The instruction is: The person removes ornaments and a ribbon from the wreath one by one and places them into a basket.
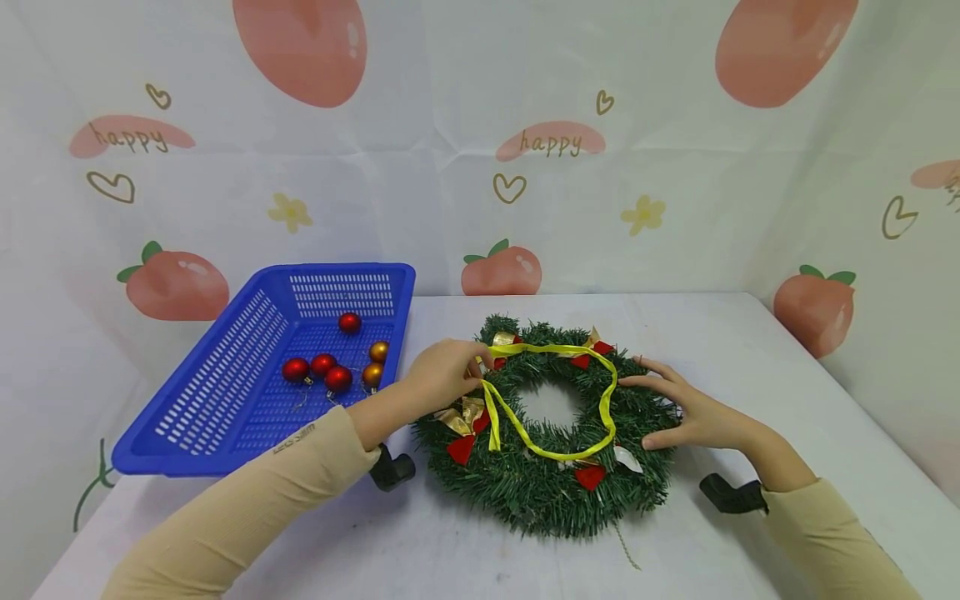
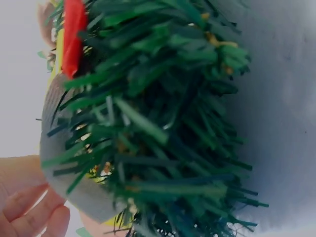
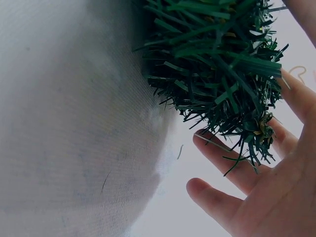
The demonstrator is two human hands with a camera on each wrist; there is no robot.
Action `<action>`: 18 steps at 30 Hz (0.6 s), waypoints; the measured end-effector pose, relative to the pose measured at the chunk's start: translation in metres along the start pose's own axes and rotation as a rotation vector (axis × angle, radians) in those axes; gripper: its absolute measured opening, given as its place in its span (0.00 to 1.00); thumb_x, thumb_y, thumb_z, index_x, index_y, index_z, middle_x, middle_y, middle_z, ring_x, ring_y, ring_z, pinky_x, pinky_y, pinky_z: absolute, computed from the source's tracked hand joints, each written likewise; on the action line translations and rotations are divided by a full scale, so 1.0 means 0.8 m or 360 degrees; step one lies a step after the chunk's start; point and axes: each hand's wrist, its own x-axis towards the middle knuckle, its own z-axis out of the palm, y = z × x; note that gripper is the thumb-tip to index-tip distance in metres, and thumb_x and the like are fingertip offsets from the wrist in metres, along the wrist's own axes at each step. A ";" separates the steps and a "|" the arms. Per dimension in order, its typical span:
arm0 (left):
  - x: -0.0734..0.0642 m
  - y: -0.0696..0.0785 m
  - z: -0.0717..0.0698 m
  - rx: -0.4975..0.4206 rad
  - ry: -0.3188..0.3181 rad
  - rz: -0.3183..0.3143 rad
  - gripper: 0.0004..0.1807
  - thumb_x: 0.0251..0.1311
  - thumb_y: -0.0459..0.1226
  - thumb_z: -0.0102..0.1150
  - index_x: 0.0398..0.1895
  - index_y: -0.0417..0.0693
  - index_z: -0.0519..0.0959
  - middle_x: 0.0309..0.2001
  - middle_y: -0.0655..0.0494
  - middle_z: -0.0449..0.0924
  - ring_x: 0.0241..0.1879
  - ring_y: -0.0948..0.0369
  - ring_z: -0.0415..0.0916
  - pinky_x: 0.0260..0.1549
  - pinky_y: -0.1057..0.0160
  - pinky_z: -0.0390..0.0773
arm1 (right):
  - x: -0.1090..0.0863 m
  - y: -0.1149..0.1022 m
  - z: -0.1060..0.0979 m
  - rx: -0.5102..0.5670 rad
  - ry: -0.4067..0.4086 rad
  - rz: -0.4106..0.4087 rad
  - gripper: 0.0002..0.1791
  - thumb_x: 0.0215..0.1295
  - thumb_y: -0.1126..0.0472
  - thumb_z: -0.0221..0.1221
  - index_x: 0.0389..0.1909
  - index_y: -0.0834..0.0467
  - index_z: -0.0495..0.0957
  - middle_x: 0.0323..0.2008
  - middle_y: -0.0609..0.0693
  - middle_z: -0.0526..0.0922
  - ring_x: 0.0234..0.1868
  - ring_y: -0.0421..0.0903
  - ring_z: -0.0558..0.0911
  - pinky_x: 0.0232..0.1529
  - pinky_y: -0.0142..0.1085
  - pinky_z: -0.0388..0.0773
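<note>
A green tinsel wreath (image 1: 510, 496) lies on the table, decorated with red bows (image 1: 591, 477) and gold bows (image 1: 461, 417). Over its top runs a loop of yellow ribbon (image 1: 607, 408), its ends meeting on the left side. There my left hand (image 1: 446, 372) pinches the ribbon between thumb and fingers, and a short tail hangs below. My right hand (image 1: 701, 412) has its fingers spread at the wreath's right edge. In the right wrist view, those fingers (image 3: 224, 160) lie around the outer tinsel (image 3: 217, 64). A white leaf-shaped piece (image 1: 627, 458) shows near the ribbon.
A blue plastic basket (image 1: 172, 465) stands to the left, beside my left forearm. Inside are several red ball ornaments (image 1: 338, 379) and gold ones (image 1: 379, 352). A thin cord (image 1: 627, 547) trails from the wreath's front onto the white table (image 1: 360, 542). A printed cloth (image 1: 435, 208) hangs behind.
</note>
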 end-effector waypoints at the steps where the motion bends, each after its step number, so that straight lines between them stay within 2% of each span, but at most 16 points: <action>1: -0.001 0.000 -0.001 -0.0002 0.0014 0.0019 0.08 0.55 0.31 0.62 0.39 0.47 0.81 0.34 0.53 0.84 0.36 0.58 0.81 0.36 0.64 0.80 | 0.000 0.000 0.000 -0.0001 0.0000 -0.0001 0.40 0.49 0.58 0.69 0.64 0.53 0.63 0.70 0.67 0.45 0.66 0.73 0.51 0.50 0.73 0.59; 6: -0.006 0.001 -0.015 -0.0048 0.0040 0.0111 0.05 0.56 0.31 0.61 0.35 0.45 0.83 0.34 0.52 0.85 0.35 0.59 0.82 0.35 0.65 0.80 | 0.001 0.000 0.000 0.0005 -0.0004 0.0010 0.40 0.49 0.58 0.69 0.64 0.53 0.63 0.70 0.67 0.44 0.66 0.73 0.51 0.50 0.73 0.58; 10: -0.009 0.005 -0.028 -0.0142 0.0069 0.0129 0.04 0.57 0.32 0.61 0.34 0.45 0.84 0.33 0.52 0.85 0.33 0.61 0.82 0.36 0.65 0.80 | 0.001 -0.001 0.000 0.0005 -0.0006 0.0019 0.40 0.49 0.58 0.69 0.64 0.54 0.63 0.70 0.68 0.44 0.66 0.73 0.50 0.50 0.73 0.59; 18: -0.012 0.015 -0.052 -0.0294 0.0204 0.0229 0.05 0.57 0.32 0.60 0.35 0.44 0.84 0.34 0.52 0.86 0.34 0.60 0.82 0.38 0.64 0.81 | 0.001 -0.001 0.000 0.0006 -0.0005 0.0014 0.40 0.49 0.58 0.69 0.64 0.54 0.63 0.69 0.68 0.44 0.66 0.73 0.50 0.50 0.72 0.59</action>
